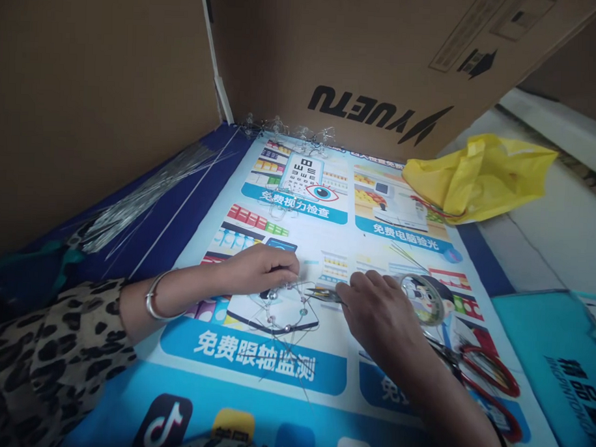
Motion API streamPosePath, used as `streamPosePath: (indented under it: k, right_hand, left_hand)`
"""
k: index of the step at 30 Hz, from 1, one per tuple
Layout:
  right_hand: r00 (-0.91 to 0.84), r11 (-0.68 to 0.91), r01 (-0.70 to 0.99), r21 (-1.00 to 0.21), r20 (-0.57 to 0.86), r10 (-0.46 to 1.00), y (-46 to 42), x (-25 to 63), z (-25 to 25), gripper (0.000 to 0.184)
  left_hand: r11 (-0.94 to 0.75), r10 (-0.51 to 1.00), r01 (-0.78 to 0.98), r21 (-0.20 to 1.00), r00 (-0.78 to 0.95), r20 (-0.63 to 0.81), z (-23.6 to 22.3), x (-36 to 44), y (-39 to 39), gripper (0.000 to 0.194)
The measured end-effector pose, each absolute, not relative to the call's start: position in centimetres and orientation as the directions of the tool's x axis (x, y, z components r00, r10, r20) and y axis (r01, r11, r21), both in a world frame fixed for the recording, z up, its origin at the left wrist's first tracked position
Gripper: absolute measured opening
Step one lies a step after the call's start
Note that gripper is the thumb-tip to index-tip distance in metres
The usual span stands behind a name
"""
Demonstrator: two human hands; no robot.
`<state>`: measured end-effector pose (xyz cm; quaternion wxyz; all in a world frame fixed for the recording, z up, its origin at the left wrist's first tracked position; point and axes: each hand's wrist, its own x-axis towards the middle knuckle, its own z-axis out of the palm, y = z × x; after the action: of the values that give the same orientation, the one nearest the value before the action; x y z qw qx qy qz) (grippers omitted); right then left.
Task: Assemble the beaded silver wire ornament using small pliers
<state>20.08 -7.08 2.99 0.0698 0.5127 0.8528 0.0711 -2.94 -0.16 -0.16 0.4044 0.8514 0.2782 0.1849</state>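
Observation:
My left hand (263,269) is closed, thumb and fingers pinching the upper edge of a beaded wire ring (287,328). Small shiny beads sit along this ring, and loose wire ends stick out below it. In my right hand (376,303) is a pair of pliers (325,294), gripped with the fingers wrapped round the handles. The narrow jaws point left and reach the ring's upper right side; whether they clamp a wire is too small to tell. Fine wires (407,255) lie above my right hand.
Red-handled scissors (488,370) and a roll of clear tape (434,306) lie by my right forearm. A bundle of straight wires (147,199) rests at left. Bent wire pieces (301,135) stand at the back, before a cardboard box (362,63). A yellow bag (490,175) lies at right.

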Motion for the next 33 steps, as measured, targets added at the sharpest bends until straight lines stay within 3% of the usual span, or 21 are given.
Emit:
streamPosePath:
  k: [11, 33]
  right_hand:
    - [-0.468, 0.461, 0.866, 0.194, -0.010, 0.884, -7.10, 20.18, 2.49, 0.010]
    - [-0.472, 0.464, 0.862, 0.206, -0.008, 0.882, -7.01, 20.11, 2.48, 0.009]
  left_hand:
    - [-0.555, 0.607, 0.272, 0.786, 0.778, 0.159, -0.46, -2.94, -0.02, 0.015]
    - [-0.588, 0.593, 0.304, 0.750, 0.793, 0.143, -0.21, -2.84, 0.17, 0.018]
